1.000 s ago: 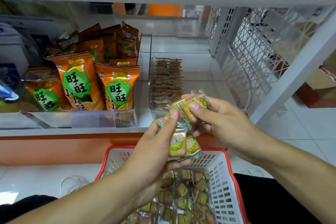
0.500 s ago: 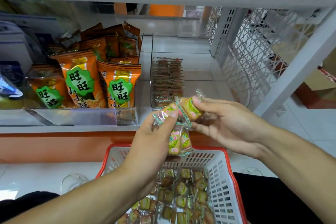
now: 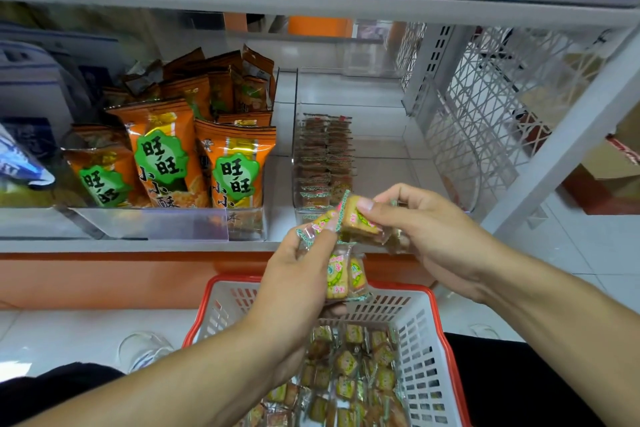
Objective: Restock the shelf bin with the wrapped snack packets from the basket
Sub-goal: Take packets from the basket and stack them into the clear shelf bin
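Above the red-rimmed white basket [image 3: 419,340], the left hand [image 3: 294,274] grips a cluster of clear-wrapped yellow-green snack packets [image 3: 341,276]. The right hand [image 3: 433,236] has its fingers [image 3: 372,206] pinched on one packet [image 3: 358,218]. More packets lie in the basket and stand in the clear shelf bin [image 3: 381,149] beyond it.

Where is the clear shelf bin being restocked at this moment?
In the head view, the clear shelf bin sits on the lower shelf right of centre, between the orange snack bags and the white mesh side panel, just behind both hands.
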The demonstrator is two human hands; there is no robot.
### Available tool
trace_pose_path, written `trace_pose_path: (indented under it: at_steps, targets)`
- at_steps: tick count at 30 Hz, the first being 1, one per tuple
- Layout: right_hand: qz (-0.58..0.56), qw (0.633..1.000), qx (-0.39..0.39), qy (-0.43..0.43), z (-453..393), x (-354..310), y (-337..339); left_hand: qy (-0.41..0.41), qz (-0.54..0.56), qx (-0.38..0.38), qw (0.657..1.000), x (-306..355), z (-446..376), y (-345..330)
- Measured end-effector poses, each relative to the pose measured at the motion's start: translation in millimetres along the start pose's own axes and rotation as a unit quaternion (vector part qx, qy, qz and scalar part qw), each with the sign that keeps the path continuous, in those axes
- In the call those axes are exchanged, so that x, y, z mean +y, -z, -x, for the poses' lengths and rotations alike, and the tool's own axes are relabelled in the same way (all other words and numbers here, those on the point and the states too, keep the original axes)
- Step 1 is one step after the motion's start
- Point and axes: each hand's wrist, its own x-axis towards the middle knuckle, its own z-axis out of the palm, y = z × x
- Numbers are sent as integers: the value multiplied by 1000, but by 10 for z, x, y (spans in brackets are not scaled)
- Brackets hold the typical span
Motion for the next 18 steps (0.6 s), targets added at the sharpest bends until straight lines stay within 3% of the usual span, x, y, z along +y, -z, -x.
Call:
trace_pose_path:
  at_steps: [3,8,13,18]
  targets:
    - [44,998,-39,-7,7,-45,70,2,2,12,1000,5,-23,21]
    - [21,991,-131,-31,-30,-184,179,-17,9,16,1000,60,-33,33]
    - [-26,999,-36,29,-375,-338,328,-9,21,26,999,98,-57,25]
    - [220,975,35,14,-898,-121,274,-15,31,38,999,113,-82,-27]
